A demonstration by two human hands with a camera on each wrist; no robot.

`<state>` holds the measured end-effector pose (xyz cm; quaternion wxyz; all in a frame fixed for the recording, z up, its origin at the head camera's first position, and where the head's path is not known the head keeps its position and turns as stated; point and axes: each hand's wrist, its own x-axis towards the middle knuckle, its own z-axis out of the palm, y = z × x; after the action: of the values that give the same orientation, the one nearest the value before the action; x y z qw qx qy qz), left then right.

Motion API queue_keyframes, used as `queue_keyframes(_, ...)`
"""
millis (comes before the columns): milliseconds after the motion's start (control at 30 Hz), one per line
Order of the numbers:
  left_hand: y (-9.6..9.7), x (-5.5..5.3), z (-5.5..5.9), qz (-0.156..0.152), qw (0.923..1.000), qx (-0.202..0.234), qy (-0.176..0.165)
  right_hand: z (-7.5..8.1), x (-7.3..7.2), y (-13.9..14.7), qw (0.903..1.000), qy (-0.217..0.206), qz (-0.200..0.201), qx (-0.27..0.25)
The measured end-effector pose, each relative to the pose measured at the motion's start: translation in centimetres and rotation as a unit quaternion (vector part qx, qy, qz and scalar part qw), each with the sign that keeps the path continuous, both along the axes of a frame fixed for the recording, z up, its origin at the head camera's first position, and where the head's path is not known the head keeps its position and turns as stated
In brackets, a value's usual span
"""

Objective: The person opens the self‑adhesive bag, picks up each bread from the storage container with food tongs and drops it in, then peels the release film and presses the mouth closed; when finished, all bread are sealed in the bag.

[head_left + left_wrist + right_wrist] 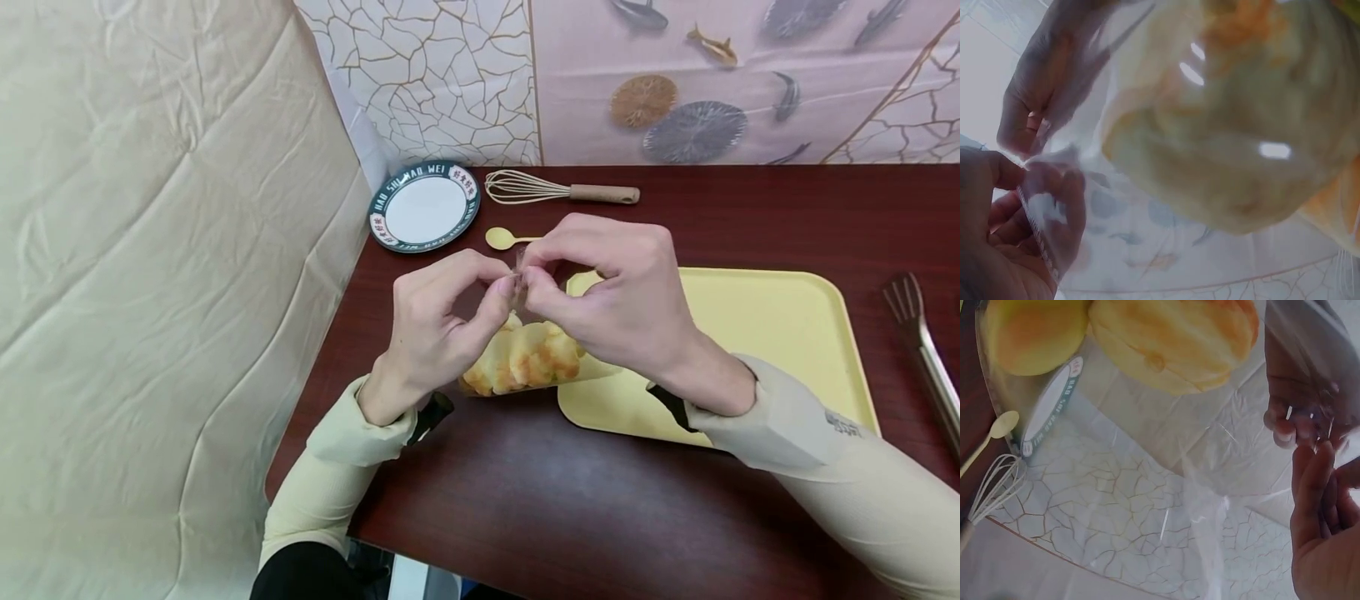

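Observation:
A golden-brown bread loaf [525, 358] sits inside a clear plastic bag [1204, 506], below both hands and beside the tray. My left hand [446, 312] pinches the top edge of the bag between thumb and forefinger. Close against it, my right hand [615, 287] pinches the same edge, the fingertips of both hands nearly meeting. The left wrist view has the bag's crimped edge running past the left hand's fingers [1007, 215], with the bread [1229, 125] large behind the shiny film. Through the film, the right wrist view shows rounded bread pieces [1172, 344].
Right of the bread lies a yellow tray [765, 333], partly under the right forearm. Behind the hands are a dark-rimmed plate [426, 208], a whisk [562, 190] and a yellow spoon [501, 239]. A metal fork-like utensil [926, 342] lies at the far right. Cream fabric [165, 250] hangs at left.

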<state>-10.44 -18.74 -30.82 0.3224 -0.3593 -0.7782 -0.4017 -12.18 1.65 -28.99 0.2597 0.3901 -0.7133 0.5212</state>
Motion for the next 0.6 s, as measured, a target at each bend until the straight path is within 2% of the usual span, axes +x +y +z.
queue_keyframes(100, -0.1, -0.1, 0.1, 0.009, 0.9999, 0.006, -0.006, 0.0, -0.1, 0.4, 0.9997, -0.023, -0.009, -0.003)
queue_keyframes(200, -0.1, -0.1, 0.2, 0.006, 0.9999, 0.005, -0.011, -0.1, 0.0, 0.7, 0.9998, -0.016, -0.007, 0.013)
queue_keyframes(300, 0.0, -0.1, 0.2, -0.001, 0.9999, -0.007, -0.008, -0.1, 0.4, 0.6, 0.9990, 0.017, 0.004, 0.041)
queue_keyframes(433, -0.1, 0.2, 0.3, 0.004, 0.9991, -0.038, 0.019, 0.0, 0.9, 0.6, 0.9942, 0.070, 0.006, 0.082)
queue_keyframes(600, -0.1, 0.4, 0.3, 0.012, 0.9979, -0.047, 0.042, 0.1, 1.1, 0.9, 0.9878, 0.105, 0.018, 0.114)
